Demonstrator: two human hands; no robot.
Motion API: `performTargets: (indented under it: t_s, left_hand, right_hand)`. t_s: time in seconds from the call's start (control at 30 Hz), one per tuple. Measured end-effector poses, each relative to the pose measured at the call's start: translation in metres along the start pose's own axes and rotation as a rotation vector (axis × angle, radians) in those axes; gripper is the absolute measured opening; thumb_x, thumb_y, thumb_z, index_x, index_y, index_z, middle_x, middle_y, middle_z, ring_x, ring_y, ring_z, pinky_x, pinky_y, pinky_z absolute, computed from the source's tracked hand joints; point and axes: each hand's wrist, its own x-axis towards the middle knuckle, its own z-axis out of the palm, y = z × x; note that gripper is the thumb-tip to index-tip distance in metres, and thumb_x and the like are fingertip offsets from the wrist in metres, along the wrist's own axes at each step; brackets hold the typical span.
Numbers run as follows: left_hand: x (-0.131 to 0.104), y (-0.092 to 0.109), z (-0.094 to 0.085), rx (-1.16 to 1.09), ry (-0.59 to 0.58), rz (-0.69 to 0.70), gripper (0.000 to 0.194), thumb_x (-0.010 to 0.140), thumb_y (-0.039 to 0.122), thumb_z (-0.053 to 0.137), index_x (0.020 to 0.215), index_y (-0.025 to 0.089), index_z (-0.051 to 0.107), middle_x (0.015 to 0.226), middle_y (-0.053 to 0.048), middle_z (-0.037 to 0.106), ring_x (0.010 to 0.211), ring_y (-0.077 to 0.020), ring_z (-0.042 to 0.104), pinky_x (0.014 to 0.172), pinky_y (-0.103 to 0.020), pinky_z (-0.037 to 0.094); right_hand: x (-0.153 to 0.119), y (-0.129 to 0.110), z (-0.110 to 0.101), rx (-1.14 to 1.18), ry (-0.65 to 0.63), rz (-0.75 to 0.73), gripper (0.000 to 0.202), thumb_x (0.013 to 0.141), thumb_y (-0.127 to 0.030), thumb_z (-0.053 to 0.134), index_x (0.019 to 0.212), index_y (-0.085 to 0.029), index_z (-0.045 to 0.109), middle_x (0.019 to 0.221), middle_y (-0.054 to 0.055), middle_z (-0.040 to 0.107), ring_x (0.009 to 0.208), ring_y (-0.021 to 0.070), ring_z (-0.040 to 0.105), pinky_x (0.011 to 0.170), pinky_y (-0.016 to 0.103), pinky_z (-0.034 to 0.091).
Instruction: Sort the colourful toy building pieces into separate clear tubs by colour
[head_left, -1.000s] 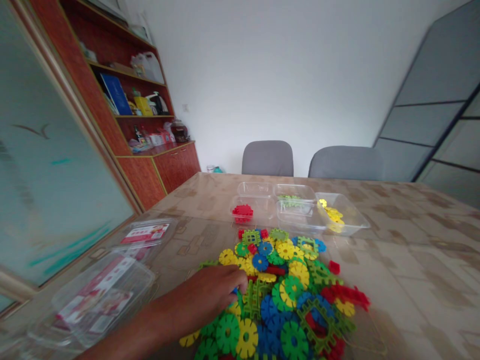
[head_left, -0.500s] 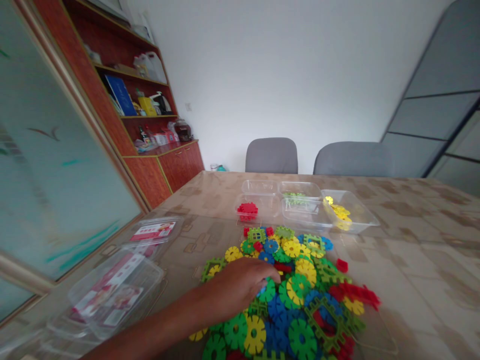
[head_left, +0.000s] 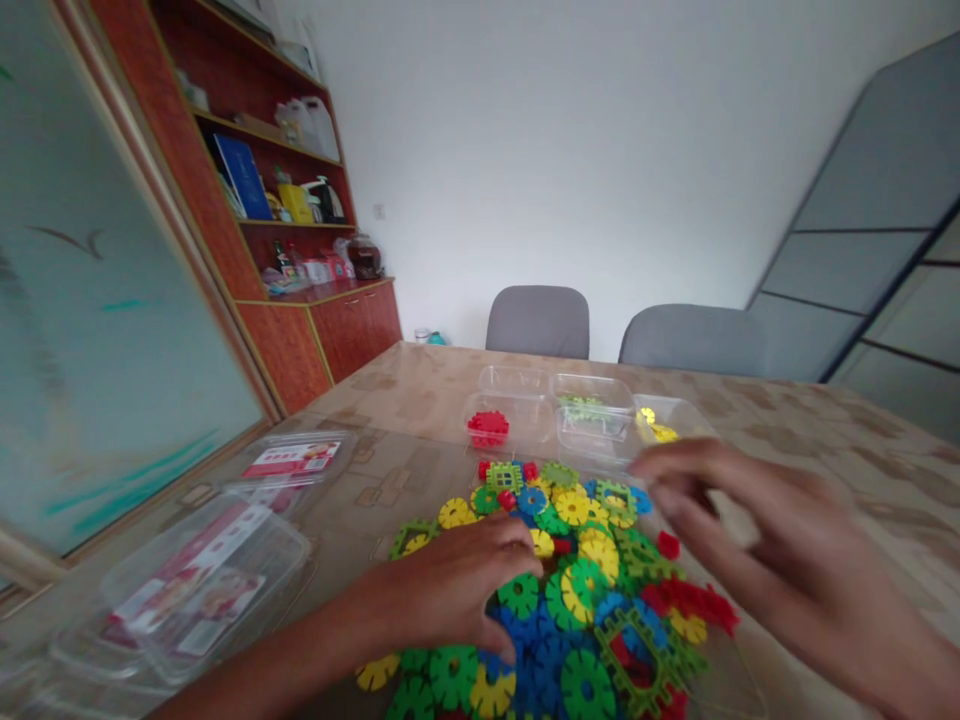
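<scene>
My left hand [head_left: 457, 580] reaches over a pile of plastic building pieces, with thumb and fingers apart and nothing seen between them. Under its fingers lies a green notched disc [head_left: 519, 596], close to blue discs [head_left: 547, 655]. My right hand [head_left: 787, 550] hangs above the right side of the pile, smeared by motion. Its thumb and forefinger tips are near each other, and I cannot make out whether anything is between them. Just beyond them stands a clear tub with yellow discs [head_left: 661, 433], partly covered by this hand. Yellow discs [head_left: 574, 505] and green square frames [head_left: 637, 660] are mixed into the pile.
Behind the pile stand more clear tubs; one holds red pieces [head_left: 488, 428], another green pieces [head_left: 581, 406]. Clear plastic lids [head_left: 217, 590] with printed labels lie at the left. Two grey chairs [head_left: 538, 320] are at the table's far side, and a wooden cabinet [head_left: 356, 325] stands back left.
My right hand has come into view from the right. My left hand has spread its fingers, which were closed near a green disc. The view has shifted slightly.
</scene>
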Motion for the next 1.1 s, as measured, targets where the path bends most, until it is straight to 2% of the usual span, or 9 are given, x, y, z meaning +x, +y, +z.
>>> performTargets:
  t_s: [0.1, 0.17, 0.37, 0.47, 0.53, 0.7, 0.8, 0.93, 1.1]
  left_hand:
    - [0.000, -0.001, 0.000, -0.011, 0.010, -0.028, 0.047, 0.072, 0.031, 0.080, 0.112, 0.024, 0.057, 0.116, -0.004, 0.056, 0.106, -0.0239, 0.054, 0.085, -0.029, 0.042]
    - [0.000, 0.000, -0.001, -0.032, 0.017, -0.035, 0.042, 0.072, 0.028, 0.080, 0.108, 0.025, 0.057, 0.113, -0.002, 0.056, 0.105, -0.0219, 0.054, 0.084, -0.027, 0.041]
    - [0.001, -0.001, -0.008, -0.057, 0.057, -0.103, 0.026, 0.078, 0.019, 0.074, 0.097, 0.022, 0.057, 0.101, 0.001, 0.058, 0.098, -0.0194, 0.055, 0.080, -0.025, 0.039]
    - [0.001, -0.003, -0.011, -0.072, 0.094, -0.101, 0.017, 0.083, 0.012, 0.063, 0.095, 0.022, 0.057, 0.098, 0.001, 0.059, 0.096, -0.0184, 0.055, 0.080, -0.025, 0.039]
    - [0.001, -0.002, -0.014, -0.110, 0.107, -0.096, 0.021, 0.083, 0.006, 0.056, 0.098, 0.022, 0.058, 0.099, 0.000, 0.061, 0.094, -0.0178, 0.056, 0.080, -0.026, 0.040]
    - [0.000, -0.003, -0.027, -0.279, 0.038, 0.010, 0.034, 0.081, 0.002, 0.051, 0.105, 0.022, 0.062, 0.105, -0.001, 0.065, 0.099, -0.0170, 0.058, 0.088, -0.026, 0.040]
    - [-0.002, -0.007, -0.032, -0.326, 0.004, 0.033, 0.030, 0.085, 0.008, 0.051, 0.108, 0.022, 0.062, 0.106, -0.002, 0.066, 0.097, -0.0180, 0.060, 0.085, -0.026, 0.043]
    - [-0.002, -0.014, -0.028, -0.215, 0.040, 0.013, 0.028, 0.083, 0.004, 0.051, 0.100, 0.020, 0.065, 0.099, -0.003, 0.067, 0.095, -0.0183, 0.060, 0.087, -0.027, 0.042]
    - [-0.001, -0.017, -0.023, -0.070, 0.092, -0.098, 0.025, 0.078, 0.002, 0.055, 0.090, 0.020, 0.067, 0.092, -0.001, 0.064, 0.092, -0.0187, 0.059, 0.083, -0.026, 0.042]
  right_hand:
    - [0.036, 0.009, 0.017, 0.104, -0.409, 0.072, 0.009, 0.085, -0.021, 0.062, 0.093, -0.021, 0.066, 0.092, 0.003, 0.069, 0.078, 0.0167, 0.063, 0.068, 0.027, 0.050]
    - [0.037, 0.015, 0.036, 0.136, -0.553, 0.138, 0.014, 0.078, -0.021, 0.068, 0.092, -0.020, 0.066, 0.093, 0.004, 0.068, 0.085, 0.0206, 0.062, 0.072, 0.030, 0.048]
    - [0.009, 0.018, 0.070, 0.144, -0.543, 0.176, 0.023, 0.073, -0.016, 0.069, 0.095, -0.019, 0.063, 0.093, 0.005, 0.064, 0.084, 0.0208, 0.058, 0.071, 0.030, 0.042]
    - [0.014, 0.016, 0.071, 0.157, -0.516, 0.167, 0.009, 0.082, -0.017, 0.060, 0.088, -0.020, 0.065, 0.083, 0.003, 0.065, 0.074, 0.0178, 0.058, 0.065, 0.027, 0.039]
    - [0.021, 0.016, 0.070, 0.175, -0.496, 0.162, 0.013, 0.087, -0.016, 0.053, 0.082, -0.019, 0.065, 0.077, 0.003, 0.065, 0.069, 0.0163, 0.057, 0.062, 0.026, 0.038]
    - [0.027, 0.020, 0.063, 0.230, -0.403, 0.144, 0.015, 0.085, -0.013, 0.052, 0.081, -0.019, 0.065, 0.073, 0.002, 0.066, 0.064, 0.0145, 0.056, 0.058, 0.025, 0.037]
    - [0.021, 0.016, 0.061, 0.333, -0.483, 0.127, 0.016, 0.083, -0.010, 0.053, 0.083, -0.020, 0.066, 0.070, -0.001, 0.065, 0.061, 0.0126, 0.056, 0.054, 0.023, 0.037]
    - [0.011, 0.000, 0.067, 0.423, -0.634, 0.106, 0.022, 0.077, -0.007, 0.057, 0.090, -0.021, 0.068, 0.072, -0.001, 0.065, 0.061, 0.0123, 0.058, 0.053, 0.022, 0.038]
    - [0.009, -0.007, 0.076, 0.321, -0.563, 0.082, 0.027, 0.074, -0.004, 0.059, 0.092, -0.021, 0.070, 0.078, 0.002, 0.068, 0.069, 0.0157, 0.060, 0.061, 0.026, 0.044]
